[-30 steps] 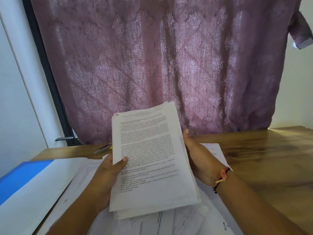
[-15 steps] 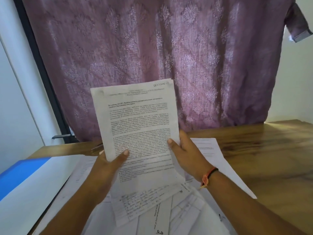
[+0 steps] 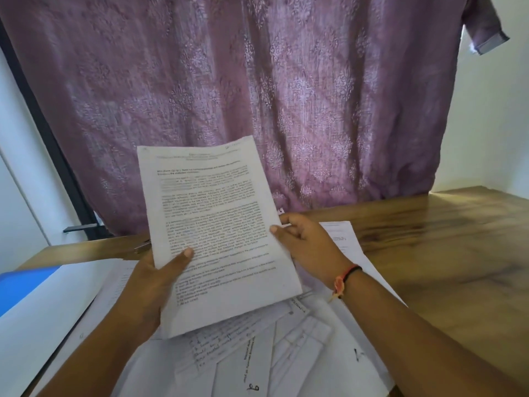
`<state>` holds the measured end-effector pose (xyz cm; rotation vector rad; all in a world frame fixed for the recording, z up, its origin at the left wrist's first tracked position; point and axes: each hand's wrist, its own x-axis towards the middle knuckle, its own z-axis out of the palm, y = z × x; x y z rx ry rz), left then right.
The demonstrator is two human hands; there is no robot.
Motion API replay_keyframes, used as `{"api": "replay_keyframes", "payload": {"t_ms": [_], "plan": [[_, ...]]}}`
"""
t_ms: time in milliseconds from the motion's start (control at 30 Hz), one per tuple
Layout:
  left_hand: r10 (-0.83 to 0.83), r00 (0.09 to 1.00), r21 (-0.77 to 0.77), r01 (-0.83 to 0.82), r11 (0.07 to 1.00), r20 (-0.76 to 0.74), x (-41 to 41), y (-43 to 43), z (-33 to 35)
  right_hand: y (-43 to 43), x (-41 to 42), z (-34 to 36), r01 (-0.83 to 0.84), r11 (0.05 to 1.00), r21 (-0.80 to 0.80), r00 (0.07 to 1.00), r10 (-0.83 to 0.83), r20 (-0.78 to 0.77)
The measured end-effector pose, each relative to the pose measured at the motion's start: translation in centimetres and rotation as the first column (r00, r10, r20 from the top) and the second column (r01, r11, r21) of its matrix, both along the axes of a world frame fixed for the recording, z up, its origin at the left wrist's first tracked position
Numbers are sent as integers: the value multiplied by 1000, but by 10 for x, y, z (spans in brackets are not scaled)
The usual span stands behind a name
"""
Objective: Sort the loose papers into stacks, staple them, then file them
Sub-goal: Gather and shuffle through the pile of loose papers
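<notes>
I hold a stack of printed papers upright above the wooden table. My left hand grips its lower left part, thumb on the front page. My right hand pinches the right edge of the top sheet, thumb in front. Under the stack lie several loose sheets, some handwritten, fanned out over the table. A metal stapler peeks out behind the left edge of the held stack; most of it is hidden.
A white and blue folder lies at the left. A mauve patterned curtain hangs behind the table, with a dark window frame to its left. Bare wood shows at the right.
The thick stack was lifted and tilted upright. The front printed sheet rose out of the stack, then came down a little, and the view shifted.
</notes>
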<state>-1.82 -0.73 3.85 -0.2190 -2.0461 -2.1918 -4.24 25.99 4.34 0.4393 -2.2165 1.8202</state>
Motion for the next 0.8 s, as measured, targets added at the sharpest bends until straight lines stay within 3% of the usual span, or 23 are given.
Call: {"api": "replay_keyframes", "payload": {"t_ms": [67, 167, 233, 300, 433, 533, 600, 700, 800], "plan": [[16, 999, -15, -15, 1000, 50, -1, 5, -6, 8, -3, -1, 157, 979, 131, 988, -157, -15], [42, 994, -60, -36, 998, 97, -3, 10, -12, 32, -16, -11, 379, 783, 494, 915, -397, -73], [54, 990, -77, -44, 996, 128, -4, 11, -14, 46, -22, -21, 372, 651, 662, 881, -472, -31], [46, 986, -80, -33, 996, 160, -6, 11, -15, 56, -27, -29, 273, 586, 763, 872, -485, 60], [23, 978, -89, -4, 996, 207, -7, 9, -18, 58, -30, -34, 157, 613, 774, 916, -383, 117], [29, 973, -90, -9, 996, 231, -10, 6, -20, 60, -33, -34, 286, 626, 725, 888, -457, 44], [28, 970, -91, -6, 996, 241, -11, 5, -21, 67, -37, -35, 370, 546, 752, 816, -578, 18], [12, 969, -71, 6, 997, 249, -11, 4, -22, 78, -45, -40, 335, 416, 846, 750, -660, 27], [2, 970, -62, 13, 998, 245, -11, 4, -23, 80, -47, -38, 341, 414, 844, 753, -657, 18]]}}
